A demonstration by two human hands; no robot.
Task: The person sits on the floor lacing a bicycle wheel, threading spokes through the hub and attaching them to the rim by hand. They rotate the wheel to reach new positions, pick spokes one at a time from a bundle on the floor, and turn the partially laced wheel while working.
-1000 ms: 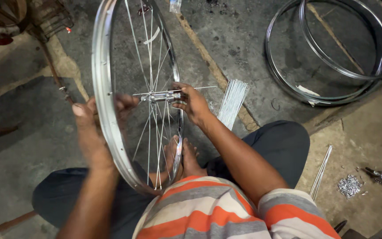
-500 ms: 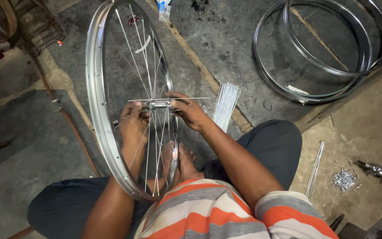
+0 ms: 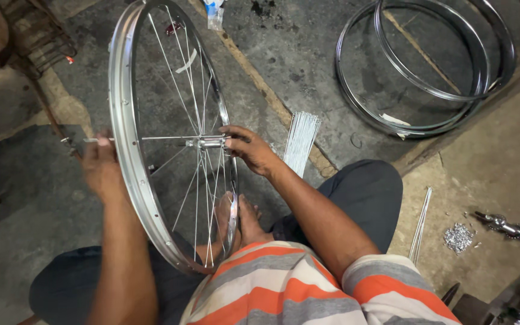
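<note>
I sit on the concrete floor (image 3: pixel 308 54) with a spoked bicycle wheel (image 3: pixel 129 162) standing upright between my knees, its near edge down by my bare feet. My right hand (image 3: pixel 251 150) reaches through to the hub (image 3: pixel 207 143) at the wheel's centre, fingers curled and pinching its right end. My left hand (image 3: pixel 100 168) is on the left, outside the rim, fingers closed on the tip of a loose spoke (image 3: pixel 145 139) that runs across to the hub. A bundle of loose spokes (image 3: pixel 301 141) lies just right of my right hand. Farther right and away, bare rims (image 3: pixel 422 114) lie stacked flat. Near right, a pile of spoke nipples (image 3: pixel 458 236) sits beside a spare hub (image 3: pixel 504 225).
</note>
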